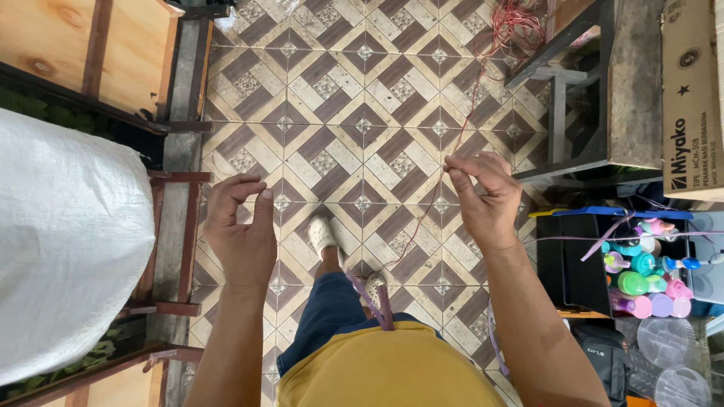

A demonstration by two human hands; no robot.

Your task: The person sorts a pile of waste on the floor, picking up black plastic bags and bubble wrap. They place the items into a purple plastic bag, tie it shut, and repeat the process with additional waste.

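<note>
Two hands are raised in front of me above the patterned tile floor (362, 113), over my yellow shirt (385, 369) and blue shorts (324, 309), with purple straps (377, 301) hanging at my waist and my pale shoe (323, 234) planted on the tiles below. My left hand (241, 234) holds nothing: its fingers (237, 185) are curled loosely inward, the thumb standing near the bent forefinger with a gap between them, and no cord touches it that I can see. My right hand (486, 200) is closed in a pinch, thumb and forefinger pressed together on a thin red string (422, 218), the other fingers folded down behind. From that pinch one run of the string drops slack toward the floor between my hands, and another climbs away to a tangled red bundle (516, 22) lying on the tiles farther off. To my left sits a big white woven sack (68, 241) beside wooden crates (90, 45). To my right a black bin (573, 256) holds colourful plastic bottles (648, 279), and beyond it stand a dark wooden bench (596, 83) and a cardboard box (690, 98).
</note>
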